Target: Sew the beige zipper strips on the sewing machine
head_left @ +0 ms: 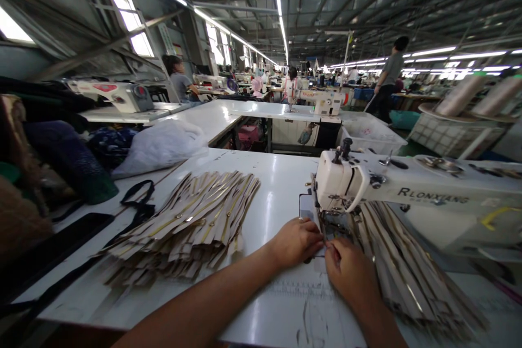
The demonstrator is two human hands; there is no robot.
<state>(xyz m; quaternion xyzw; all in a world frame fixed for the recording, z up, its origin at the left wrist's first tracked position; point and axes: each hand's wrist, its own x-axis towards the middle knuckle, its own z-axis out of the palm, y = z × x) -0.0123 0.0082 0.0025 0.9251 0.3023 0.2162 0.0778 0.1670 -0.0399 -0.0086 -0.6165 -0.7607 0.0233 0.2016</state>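
My left hand [297,240] is closed in a pinch just in front of the needle area of a white sewing machine [338,182]. Close beside it, my right hand [351,265] is also pinched, its fingertips almost meeting the left ones. Whatever lies between the fingers is small and mostly covered, so I cannot make it out. To the left lies a thick pile of beige zippers [196,212] with gold-coloured teeth. More beige zippers [403,266] spread under the machine's arm, right of my right hand.
The white table [281,304] has a printed ruler scale near its front. Black straps [138,201] and a white plastic bag [163,144] lie at the left. Beyond are another sewing machine [326,100], a white bin [373,130] and thread cones [463,92]. A person [391,81] stands at the right.
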